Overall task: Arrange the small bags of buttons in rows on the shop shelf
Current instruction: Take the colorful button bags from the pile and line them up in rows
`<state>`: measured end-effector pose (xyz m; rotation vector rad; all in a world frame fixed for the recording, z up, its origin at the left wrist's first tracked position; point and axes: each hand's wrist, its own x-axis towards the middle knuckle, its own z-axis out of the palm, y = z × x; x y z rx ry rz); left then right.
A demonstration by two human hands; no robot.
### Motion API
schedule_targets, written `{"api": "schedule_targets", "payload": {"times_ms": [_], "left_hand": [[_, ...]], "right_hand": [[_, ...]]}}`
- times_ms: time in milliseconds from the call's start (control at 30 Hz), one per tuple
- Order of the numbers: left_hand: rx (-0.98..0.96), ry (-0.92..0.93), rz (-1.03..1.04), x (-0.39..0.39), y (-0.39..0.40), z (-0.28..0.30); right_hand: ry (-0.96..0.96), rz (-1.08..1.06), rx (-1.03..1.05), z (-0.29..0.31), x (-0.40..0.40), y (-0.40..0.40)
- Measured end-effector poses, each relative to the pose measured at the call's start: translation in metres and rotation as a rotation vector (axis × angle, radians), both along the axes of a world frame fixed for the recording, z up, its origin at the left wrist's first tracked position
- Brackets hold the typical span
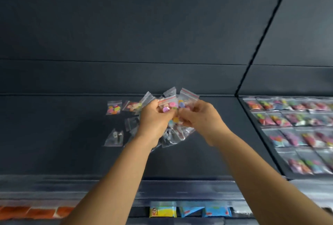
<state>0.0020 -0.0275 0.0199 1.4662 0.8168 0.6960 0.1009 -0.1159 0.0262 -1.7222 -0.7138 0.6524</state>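
Above dark shop shelf (54, 134), left hand (155, 116) and right hand (200, 116) both curling fingers tight around bunch of button bags (171, 104). Loose button bags (114, 107) lying on shelf at left; arranged rows of bags (292, 129) filling neighbouring shelf at right.

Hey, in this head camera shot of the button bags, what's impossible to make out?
- Bag count in the bunch of bags: left hand and right hand cover it.
- Rows of bags on the right section: blurred, cut off by the right edge.
- Packets below: partly behind the shelf edge.
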Motion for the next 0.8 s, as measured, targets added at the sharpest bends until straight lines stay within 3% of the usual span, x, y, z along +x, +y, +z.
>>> {"api": "schedule_targets", "payload": {"times_ms": [267,567,800], "left_hand": [[-0.054,0.020,-0.230,0.084,-0.115,0.005],[-0.207,-0.068,-0.220,0.181,-0.244,0.004],[0.013,0.038,-0.295,0.240,-0.291,0.002]], "right_hand": [[0.073,-0.178,0.081,0.000,0.076,-0.128],[0.045,-0.355,0.070,-0.003,0.171,-0.269],[0.059,-0.431,0.116,-0.004,0.220,-0.317]]}}
